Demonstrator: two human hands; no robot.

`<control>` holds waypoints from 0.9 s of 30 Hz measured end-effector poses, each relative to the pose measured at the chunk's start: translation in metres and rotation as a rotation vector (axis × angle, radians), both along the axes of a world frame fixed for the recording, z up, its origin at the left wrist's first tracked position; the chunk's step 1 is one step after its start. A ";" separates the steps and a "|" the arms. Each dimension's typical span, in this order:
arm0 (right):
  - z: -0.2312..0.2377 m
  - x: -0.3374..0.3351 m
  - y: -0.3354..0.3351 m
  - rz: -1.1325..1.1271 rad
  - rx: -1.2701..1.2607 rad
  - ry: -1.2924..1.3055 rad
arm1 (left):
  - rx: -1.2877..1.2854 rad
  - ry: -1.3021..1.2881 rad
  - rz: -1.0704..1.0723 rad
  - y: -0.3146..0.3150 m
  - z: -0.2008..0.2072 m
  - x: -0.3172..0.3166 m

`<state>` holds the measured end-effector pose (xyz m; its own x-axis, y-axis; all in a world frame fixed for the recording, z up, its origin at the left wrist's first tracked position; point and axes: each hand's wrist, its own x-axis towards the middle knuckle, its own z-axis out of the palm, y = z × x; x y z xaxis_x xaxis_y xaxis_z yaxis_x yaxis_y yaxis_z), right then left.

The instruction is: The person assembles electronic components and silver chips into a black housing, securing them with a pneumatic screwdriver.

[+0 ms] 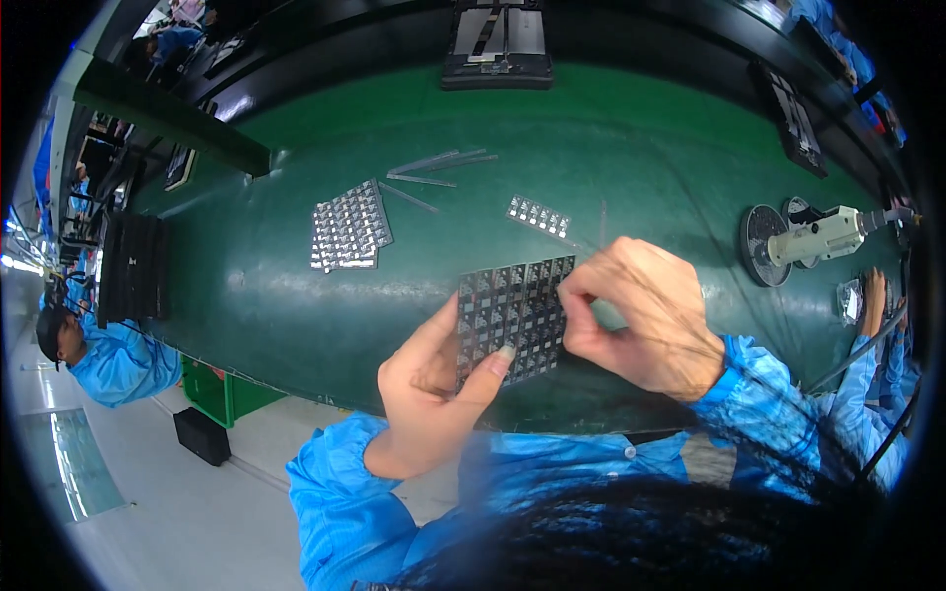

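A dark panel of small circuit boards (515, 307) is held tilted above the green table, in front of my body. My left hand (434, 384) is closed on its left and lower side, with the thumb lying across the face. At the panel's right edge, the thumb and forefinger of my right hand (645, 320) are pinched together; the exact contact is partly hidden. Beyond it on the table lies a short strip of boards (538, 217). Several similar panels (352, 231) are stacked to the left, beside some loose thin strips (434, 164).
The green table (276, 325) curves across the view. A pale jointed stand with round discs (813, 239) is at the right. Dark stacked trays (130, 266) stand at the left end, near a co-worker in blue (123, 369). An open device (498, 49) lies at the back.
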<state>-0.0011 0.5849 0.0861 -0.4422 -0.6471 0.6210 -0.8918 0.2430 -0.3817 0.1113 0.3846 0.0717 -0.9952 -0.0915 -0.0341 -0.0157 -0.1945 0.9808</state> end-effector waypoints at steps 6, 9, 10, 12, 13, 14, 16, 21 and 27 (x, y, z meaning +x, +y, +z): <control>-0.001 0.000 0.004 -0.043 -0.061 -0.192 | 0.044 -0.038 0.010 -0.002 0.002 -0.002; -0.003 0.003 -0.007 -0.006 -0.004 -0.054 | 0.057 -0.068 -0.017 0.000 0.005 0.000; -0.002 0.007 -0.012 -0.035 0.011 -0.023 | 0.033 -0.017 -0.019 0.002 0.002 0.002; -0.005 0.009 -0.014 -0.058 0.032 0.044 | 0.006 0.035 -0.018 0.003 -0.003 0.004; -0.005 0.010 -0.016 -0.055 0.030 0.046 | -0.036 0.032 -0.005 0.004 -0.005 0.005; -0.004 0.012 -0.019 -0.094 0.004 0.072 | -0.078 0.030 0.008 0.004 -0.006 0.006; -0.004 0.012 -0.021 -0.135 -0.021 0.101 | -0.186 0.037 -0.005 0.003 -0.002 0.006; -0.002 0.011 -0.023 -0.096 -0.064 0.166 | -0.395 0.130 -0.020 0.002 -0.003 0.006; 0.005 0.011 -0.022 -0.072 -0.029 0.165 | -0.347 0.205 0.020 0.002 -0.010 0.007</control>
